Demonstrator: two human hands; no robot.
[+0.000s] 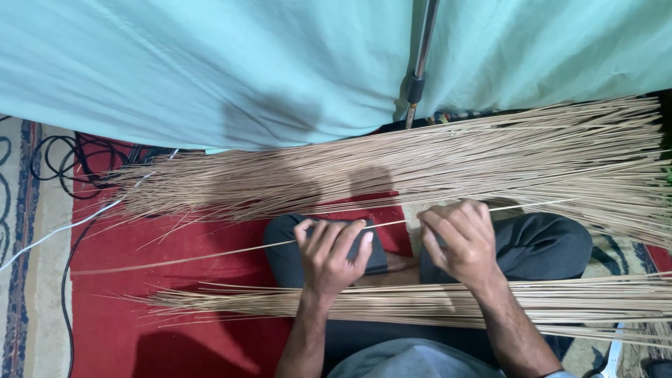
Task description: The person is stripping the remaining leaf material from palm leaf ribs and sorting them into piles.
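**Two hands, one thin stick**

We are looking down at a big green cloth hanging along the far edge of the red rug. A metal pole is standing in front of it. Just below the cloth, a big pile of sticks is lying across the rug from side to side. A smaller bundle of sticks is lying across our lap, near the rug's close edge. Black and white cables are curling at the left edge.

Between the two piles, we are holding one long thin stick. Our left hand is closed around it and our right hand is pinching it a little further along. It looks light and bendy, and we think it could snap, so holding near the middle seems best.

We are seeing no boxes or baskets here.
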